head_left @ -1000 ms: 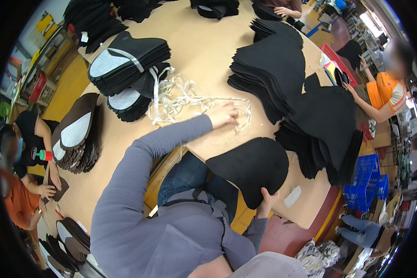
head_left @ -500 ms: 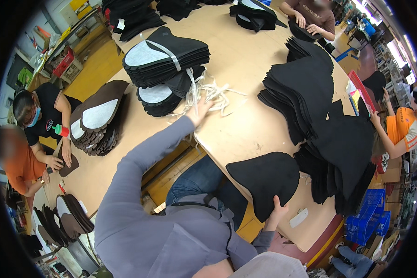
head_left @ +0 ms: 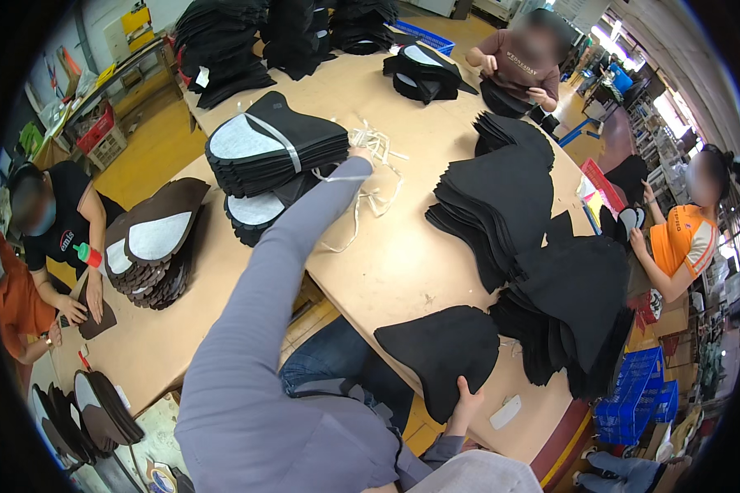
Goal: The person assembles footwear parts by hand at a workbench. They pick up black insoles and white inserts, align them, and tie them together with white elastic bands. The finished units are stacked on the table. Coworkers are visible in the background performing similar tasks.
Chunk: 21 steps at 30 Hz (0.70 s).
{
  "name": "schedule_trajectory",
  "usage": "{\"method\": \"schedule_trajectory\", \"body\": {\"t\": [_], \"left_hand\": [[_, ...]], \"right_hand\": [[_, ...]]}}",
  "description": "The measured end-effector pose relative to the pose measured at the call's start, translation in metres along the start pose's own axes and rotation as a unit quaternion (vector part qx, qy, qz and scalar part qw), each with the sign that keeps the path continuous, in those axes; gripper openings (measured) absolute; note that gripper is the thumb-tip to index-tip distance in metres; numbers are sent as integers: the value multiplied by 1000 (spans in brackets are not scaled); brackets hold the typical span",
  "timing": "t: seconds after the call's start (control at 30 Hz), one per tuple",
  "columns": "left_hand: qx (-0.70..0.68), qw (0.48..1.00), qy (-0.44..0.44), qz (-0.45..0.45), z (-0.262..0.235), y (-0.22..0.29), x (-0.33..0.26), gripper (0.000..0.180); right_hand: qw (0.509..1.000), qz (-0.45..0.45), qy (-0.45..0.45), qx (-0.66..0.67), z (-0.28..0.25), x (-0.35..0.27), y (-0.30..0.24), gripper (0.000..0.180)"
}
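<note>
The right hand [head_left: 467, 404] holds the rounded lower end of a black piece [head_left: 440, 353], its grip closed with the thumb on top and the fingers underneath. The piece lies flat across the near edge of the tabletop [head_left: 386, 275], its lower tip reaching past the edge toward the lap. Just to the right of that hand, a white tag [head_left: 506, 412] rests on the tabletop.

Close to the piece on the right stands a fanned stack of black shapes [head_left: 575, 279], and beyond it a second black stack [head_left: 501, 193] with uneven edges. Across to the left is a pile of brown shapes [head_left: 160, 238] with pale patches.

The left arm stretches forward, and the left hand [head_left: 359, 154] is at a loose tangle of cream ribbons [head_left: 376, 141]. Its fingers are too hidden to tell whether this grip is wide or narrow. Just left of it sits a black bundle [head_left: 279, 144] bound with a pale strip, above another bundle [head_left: 251, 215].

A co-worker in orange [head_left: 689, 238] stands at the right, and one in a brown shirt [head_left: 522, 62] sits at the far side. Dark heaps [head_left: 222, 49] fill the far left corner.
</note>
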State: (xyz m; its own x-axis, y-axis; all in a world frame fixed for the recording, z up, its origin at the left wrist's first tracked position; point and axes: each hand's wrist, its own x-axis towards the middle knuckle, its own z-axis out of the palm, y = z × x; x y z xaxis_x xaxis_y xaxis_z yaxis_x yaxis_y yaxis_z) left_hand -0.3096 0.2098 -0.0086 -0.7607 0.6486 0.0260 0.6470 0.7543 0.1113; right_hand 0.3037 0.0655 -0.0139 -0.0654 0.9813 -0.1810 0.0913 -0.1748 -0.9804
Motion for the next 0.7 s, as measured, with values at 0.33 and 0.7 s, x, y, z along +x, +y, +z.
{"method": "schedule_trajectory", "body": {"t": [0.33,0.7], "left_hand": [[-415,794,-266,357,-38,36,-313,97],[-622,653,-184,391,-41,41,-336,85]], "right_hand": [[994,47,-82,56,23,6,-48,57],[954,-271,-117,-54,33,-1,-65,72]]}}
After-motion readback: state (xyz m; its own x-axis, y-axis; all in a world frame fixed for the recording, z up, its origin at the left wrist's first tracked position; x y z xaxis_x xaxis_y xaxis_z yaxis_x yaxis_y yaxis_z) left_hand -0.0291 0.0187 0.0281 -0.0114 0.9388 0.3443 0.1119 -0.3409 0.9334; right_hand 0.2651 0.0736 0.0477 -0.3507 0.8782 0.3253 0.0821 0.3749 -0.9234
